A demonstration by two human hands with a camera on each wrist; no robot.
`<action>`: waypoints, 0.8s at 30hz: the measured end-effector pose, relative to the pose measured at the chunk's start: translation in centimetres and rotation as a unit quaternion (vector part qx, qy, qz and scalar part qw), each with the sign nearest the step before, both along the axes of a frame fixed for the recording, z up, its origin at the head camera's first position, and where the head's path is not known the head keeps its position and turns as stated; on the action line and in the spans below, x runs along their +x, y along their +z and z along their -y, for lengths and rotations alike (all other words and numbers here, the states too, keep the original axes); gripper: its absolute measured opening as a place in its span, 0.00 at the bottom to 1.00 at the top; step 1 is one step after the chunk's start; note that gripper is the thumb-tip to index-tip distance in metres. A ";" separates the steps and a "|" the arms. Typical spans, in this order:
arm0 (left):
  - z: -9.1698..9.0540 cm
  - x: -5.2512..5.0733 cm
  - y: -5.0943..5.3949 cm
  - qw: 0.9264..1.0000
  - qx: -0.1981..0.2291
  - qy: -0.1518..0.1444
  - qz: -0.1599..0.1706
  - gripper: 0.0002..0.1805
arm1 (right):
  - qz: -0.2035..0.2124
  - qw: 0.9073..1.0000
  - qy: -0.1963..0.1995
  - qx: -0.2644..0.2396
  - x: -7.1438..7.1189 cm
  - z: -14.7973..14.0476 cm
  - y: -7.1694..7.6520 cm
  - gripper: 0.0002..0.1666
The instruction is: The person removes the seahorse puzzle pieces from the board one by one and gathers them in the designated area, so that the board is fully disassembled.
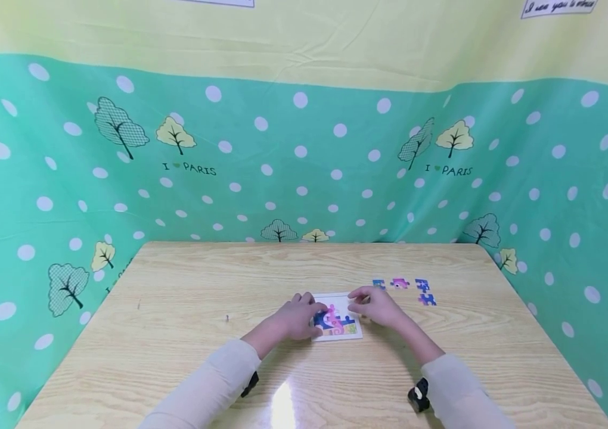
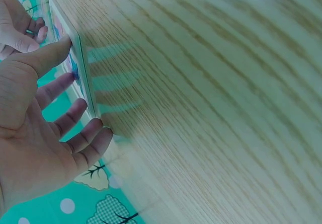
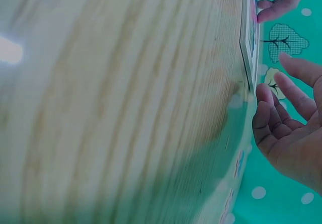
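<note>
A small jigsaw puzzle in a white frame (image 1: 344,338) lies flat on the wooden table, partly filled with a pink and blue picture (image 1: 336,323); its upper part shows white. My left hand (image 1: 298,317) rests at the frame's left side, thumb and index finger reaching over the picture. In the left wrist view the fingers of that hand (image 2: 48,108) are spread along the frame's edge. Over the frame's right side hovers my right hand (image 1: 381,307). Its thumb and index finger stand apart in the right wrist view, and no piece shows between them.
Several loose puzzle pieces lie behind and right of the right hand, among them a pink one (image 1: 399,283) and a blue-purple one (image 1: 427,299). A green dotted curtain (image 1: 304,161) hangs around the table (image 1: 191,280). Black straps (image 1: 419,395) sit at the wrists.
</note>
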State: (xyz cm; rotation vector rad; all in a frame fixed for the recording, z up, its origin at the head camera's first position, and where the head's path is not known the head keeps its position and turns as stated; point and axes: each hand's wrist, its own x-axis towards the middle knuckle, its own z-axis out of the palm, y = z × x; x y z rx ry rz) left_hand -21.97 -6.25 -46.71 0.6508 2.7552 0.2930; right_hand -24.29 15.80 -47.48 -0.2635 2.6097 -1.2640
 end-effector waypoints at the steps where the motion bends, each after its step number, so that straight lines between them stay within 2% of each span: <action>1: 0.0 0.0 0.0 1.000 0.000 0.000 0.000 0.30 | 0.001 1.000 0.001 0.001 0.0 0.1 0.0 0.18; 24: 0.0 0.1 0.1 1.000 0.001 -0.002 0.002 0.30 | 0.004 1.000 0.023 0.012 -0.1 1.7 -0.7 0.15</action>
